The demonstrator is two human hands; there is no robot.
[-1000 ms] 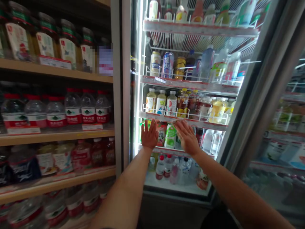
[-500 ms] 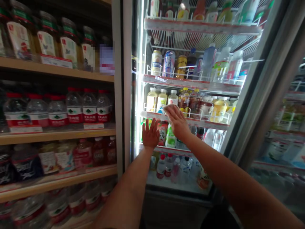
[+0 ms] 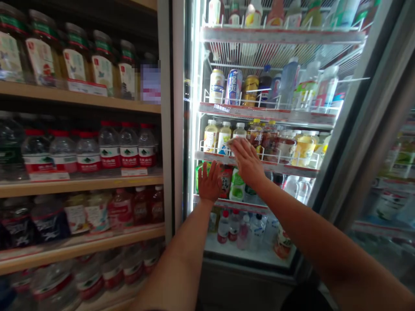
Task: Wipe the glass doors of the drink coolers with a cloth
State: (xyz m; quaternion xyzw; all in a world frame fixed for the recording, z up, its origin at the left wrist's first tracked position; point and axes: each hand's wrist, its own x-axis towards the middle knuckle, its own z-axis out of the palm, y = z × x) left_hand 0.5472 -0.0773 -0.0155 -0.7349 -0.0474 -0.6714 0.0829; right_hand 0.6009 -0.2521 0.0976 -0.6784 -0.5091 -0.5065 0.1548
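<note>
My left hand (image 3: 210,183) is open, its fingers spread and its palm flat against the glass door (image 3: 194,142) of a lit drinks fridge. My right hand (image 3: 248,164) lies a little higher and to the right on the same glass. It presses a small white cloth (image 3: 231,141) under its fingertips. Behind the glass at that height stand juice bottles (image 3: 223,136) on a wire shelf (image 3: 279,166). Green and red cartons (image 3: 236,185) show on the shelf below, between my hands.
Wooden shelves (image 3: 81,185) at the left carry red-capped water bottles (image 3: 128,149), jars above and more bottles below. The fridge's grey frame (image 3: 167,129) divides the two. Cans (image 3: 234,86) fill the upper fridge shelf. Another glass fridge door (image 3: 389,181) stands at the right.
My right hand has slid up and to the left across the glass with the cloth. My left hand has stayed pressed in about the same spot. The view has shifted slightly.
</note>
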